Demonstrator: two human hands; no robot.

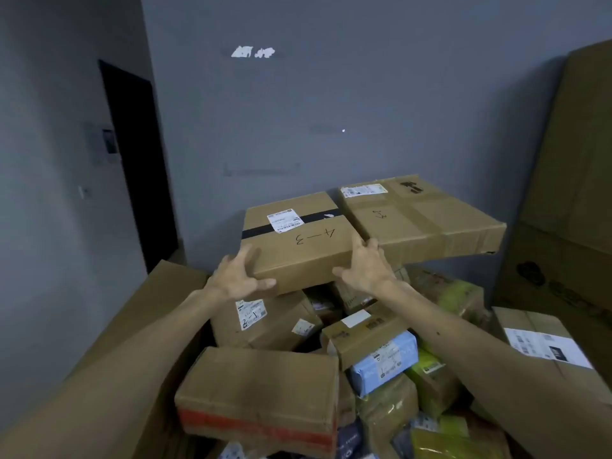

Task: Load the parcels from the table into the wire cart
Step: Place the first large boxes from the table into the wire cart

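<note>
Above the parcel heap (258, 385), left hand (238, 281) and right hand (366, 268) grip the flat box (298, 241); underside hidden.

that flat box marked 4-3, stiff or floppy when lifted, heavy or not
Probably stiff: the 4-3 box shows straight edges though the left hand and right hand grip only its near edge. Likely light for its size, being thin. Its smooth cardboard may slip.

Grey painted wall (331, 111), back and left, meeting at a corner. Torn white patches (251, 52), high on back wall. Small white speck (343, 130), mid-wall. Tall dark doorway (135, 160), left wall, unlit. Small grey wall panel (107, 142), just left of doorway. Pale switch plate (85, 192), below panel. Large brown cardboard cartons (576, 144), stacked at right edge; lower one bears a dark round print.
</note>
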